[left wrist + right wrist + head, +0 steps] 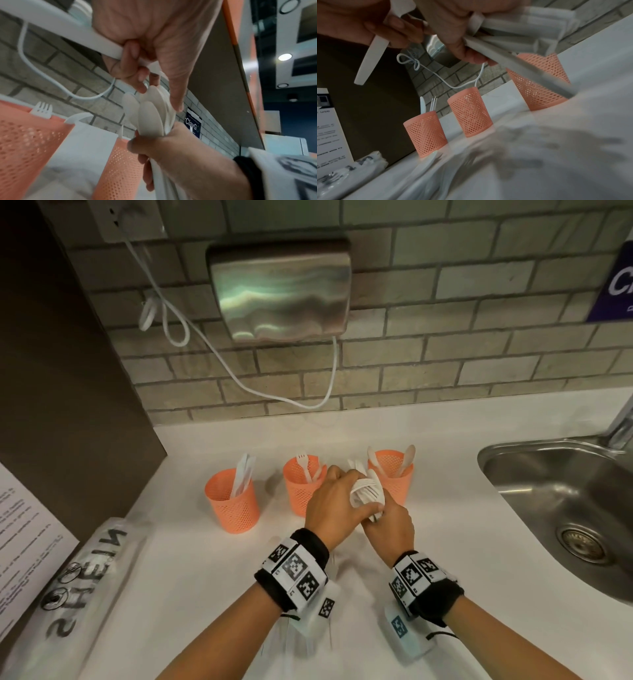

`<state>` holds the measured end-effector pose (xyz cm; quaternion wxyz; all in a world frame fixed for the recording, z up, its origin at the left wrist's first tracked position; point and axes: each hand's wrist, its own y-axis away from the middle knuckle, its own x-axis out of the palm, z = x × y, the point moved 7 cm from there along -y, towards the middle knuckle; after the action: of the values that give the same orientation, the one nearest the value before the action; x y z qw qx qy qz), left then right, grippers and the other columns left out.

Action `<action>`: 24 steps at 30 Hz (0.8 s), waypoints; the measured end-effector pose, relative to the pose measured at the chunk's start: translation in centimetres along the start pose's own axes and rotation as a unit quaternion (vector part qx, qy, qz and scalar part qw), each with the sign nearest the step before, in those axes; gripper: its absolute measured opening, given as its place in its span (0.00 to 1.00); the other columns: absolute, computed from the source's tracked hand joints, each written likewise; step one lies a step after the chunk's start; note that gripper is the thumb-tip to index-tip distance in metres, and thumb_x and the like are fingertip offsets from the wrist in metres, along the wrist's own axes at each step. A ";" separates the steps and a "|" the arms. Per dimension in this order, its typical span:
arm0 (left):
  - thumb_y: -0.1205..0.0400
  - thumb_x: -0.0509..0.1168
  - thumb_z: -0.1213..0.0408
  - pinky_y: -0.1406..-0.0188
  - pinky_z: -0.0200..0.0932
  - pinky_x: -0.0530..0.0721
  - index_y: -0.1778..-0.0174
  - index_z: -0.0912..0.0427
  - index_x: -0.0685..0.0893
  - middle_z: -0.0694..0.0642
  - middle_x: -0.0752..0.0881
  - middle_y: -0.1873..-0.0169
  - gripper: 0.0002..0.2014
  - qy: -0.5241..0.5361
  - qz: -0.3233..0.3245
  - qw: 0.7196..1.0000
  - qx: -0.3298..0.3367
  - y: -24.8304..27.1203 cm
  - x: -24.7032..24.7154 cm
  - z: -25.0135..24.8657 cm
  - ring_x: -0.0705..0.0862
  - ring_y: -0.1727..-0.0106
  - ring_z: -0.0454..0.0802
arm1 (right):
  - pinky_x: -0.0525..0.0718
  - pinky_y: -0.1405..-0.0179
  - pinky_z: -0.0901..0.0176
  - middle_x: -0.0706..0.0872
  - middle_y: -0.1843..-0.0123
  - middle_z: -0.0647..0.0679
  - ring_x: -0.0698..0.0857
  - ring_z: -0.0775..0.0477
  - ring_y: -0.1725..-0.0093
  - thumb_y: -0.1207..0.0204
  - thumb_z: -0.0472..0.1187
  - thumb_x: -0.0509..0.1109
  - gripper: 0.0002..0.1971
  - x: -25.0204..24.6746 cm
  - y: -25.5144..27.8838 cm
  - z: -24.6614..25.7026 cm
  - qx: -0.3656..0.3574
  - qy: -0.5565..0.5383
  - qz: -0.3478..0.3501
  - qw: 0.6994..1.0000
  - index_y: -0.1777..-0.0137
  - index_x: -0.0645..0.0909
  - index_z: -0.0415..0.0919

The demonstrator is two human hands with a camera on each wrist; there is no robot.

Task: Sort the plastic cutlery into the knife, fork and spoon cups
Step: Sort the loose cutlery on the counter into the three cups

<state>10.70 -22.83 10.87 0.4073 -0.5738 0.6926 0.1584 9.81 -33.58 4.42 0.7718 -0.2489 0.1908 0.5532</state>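
Three orange mesh cups stand in a row on the white counter: the left cup (233,503) with knives, the middle cup (301,491) with forks, the right cup (394,477) with spoons. In front of the right cup my right hand (388,518) grips a bundle of white cutlery (368,494) by the handles. My left hand (334,491) lies over the bundle. In the left wrist view its curled fingers (126,56) hold one white handle (68,25) while its thumb touches the spoon bowls (152,115). That piece's head is hidden.
A steel sink (548,501) is sunk in the counter at right. A metal box (281,289) and a looped white cable (239,378) hang on the brick wall. A clear printed bag (89,573) and a paper sheet (24,535) lie at left beside a dark panel.
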 end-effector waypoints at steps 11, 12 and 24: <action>0.15 0.58 0.61 0.47 0.52 0.79 0.51 0.63 0.78 0.62 0.85 0.52 0.08 0.107 0.012 0.991 -0.080 -1.5 0.0 1.1 0.82 0.49 0.59 | 0.76 0.61 0.56 0.89 0.52 0.39 0.85 0.33 0.53 0.29 0.38 0.67 0.18 0.1 -0.2 -0.5 0.003 0.048 0.010 0.999 0.38 0.77 0.42; 0.15 0.56 0.60 0.46 0.54 0.80 0.46 0.65 0.78 0.63 0.85 0.49 0.11 0.071 0.008 0.995 -0.074 -1.6 -0.1 1.0 0.82 0.47 0.60 | 0.77 0.61 0.55 0.89 0.52 0.39 0.85 0.33 0.52 0.29 0.38 0.68 0.19 0.1 -0.3 -0.5 0.001 0.050 0.014 0.999 0.37 0.77 0.42; 0.22 0.68 0.53 0.64 0.40 0.75 0.67 0.56 0.74 0.49 0.77 0.73 0.14 0.274 -0.057 0.952 -0.123 -2.2 -0.3 2.5 0.77 0.69 0.47 | 0.81 0.59 0.54 0.84 0.58 0.47 0.84 0.42 0.59 0.31 0.30 0.68 0.21 1.1 -0.7 -0.9 -0.018 -0.078 0.048 0.996 0.37 0.75 0.40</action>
<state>13.62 -21.57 10.11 0.1359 -0.6793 0.7191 0.0556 10.81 -33.43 3.22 0.7523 -0.2090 0.1319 0.6107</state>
